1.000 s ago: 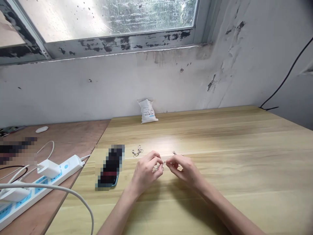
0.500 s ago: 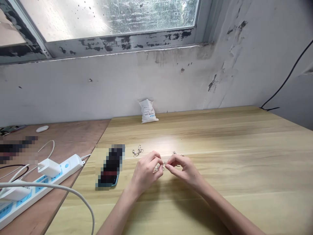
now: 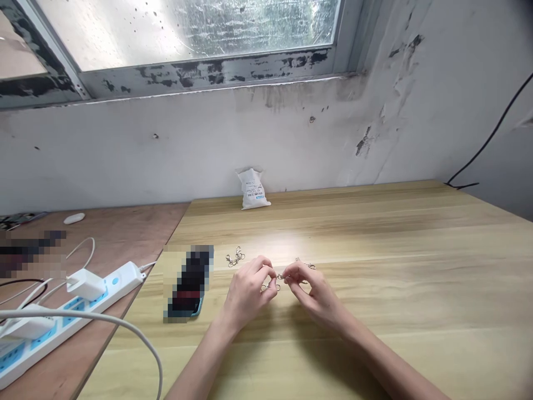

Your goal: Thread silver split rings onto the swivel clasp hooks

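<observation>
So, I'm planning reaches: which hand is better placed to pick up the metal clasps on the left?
Left, probably: the metal clasps lie just beyond the left hand, while the right hand sits farther across. Both are at a small metal piece, though.

A tiny, silvery metal piece (image 3: pixel 281 276) is pinched at the fingertips of the left hand (image 3: pixel 250 289) and right hand (image 3: pixel 317 291), its details too small to tell. Shiny metal rings (image 3: pixel 278 288) show below the left fingertips. More silvery pieces (image 3: pixel 312 266), partly hidden, lie beyond the right hand; a loose cluster of clasps and rings (image 3: pixel 235 258) rests on the bench (image 3: pixel 395 250).
</observation>
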Tool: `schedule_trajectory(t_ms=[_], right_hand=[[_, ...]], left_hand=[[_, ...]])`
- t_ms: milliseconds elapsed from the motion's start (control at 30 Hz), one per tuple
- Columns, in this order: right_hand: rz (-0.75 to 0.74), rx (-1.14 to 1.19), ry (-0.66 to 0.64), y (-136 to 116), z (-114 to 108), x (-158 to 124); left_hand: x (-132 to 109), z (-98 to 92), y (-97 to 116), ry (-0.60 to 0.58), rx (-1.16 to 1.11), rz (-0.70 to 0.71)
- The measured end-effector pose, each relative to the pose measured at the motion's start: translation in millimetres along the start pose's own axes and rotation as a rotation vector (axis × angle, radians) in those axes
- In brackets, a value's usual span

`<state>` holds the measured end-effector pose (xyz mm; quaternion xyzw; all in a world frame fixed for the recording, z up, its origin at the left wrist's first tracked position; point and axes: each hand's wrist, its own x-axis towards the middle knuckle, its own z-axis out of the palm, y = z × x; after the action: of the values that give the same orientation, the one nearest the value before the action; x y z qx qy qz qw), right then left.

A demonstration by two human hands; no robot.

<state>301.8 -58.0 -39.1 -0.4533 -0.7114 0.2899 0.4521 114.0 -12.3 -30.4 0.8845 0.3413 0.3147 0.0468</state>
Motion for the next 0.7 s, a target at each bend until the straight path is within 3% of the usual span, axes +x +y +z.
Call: schedule_trajectory(t_ms=[300, 400, 533, 633, 700], right_hand=[[-0.268, -0.336, -0.110, 3, 4, -1], [-0.208, -0.302, -0.056, 10, -1, 2], [0.005, -0.273, 0.066, 32, -27, 7], [0.176, -0.365, 0.140, 51, -50, 9], [0.192, -0.462, 0.198, 61, -60, 10]], left_hand=[[1, -3.2, -6, -0.014, -0.008, -0.048], [0, -5.6, -12, -0.038, 0.028, -0.021], [-1, -2.9, -19, -0.124, 0.130, 0.101], [-2, -0.7, -20, -0.162, 0.172, 0.137], [-3, -3.5, -20, -0.194, 0.143, 0.144]])
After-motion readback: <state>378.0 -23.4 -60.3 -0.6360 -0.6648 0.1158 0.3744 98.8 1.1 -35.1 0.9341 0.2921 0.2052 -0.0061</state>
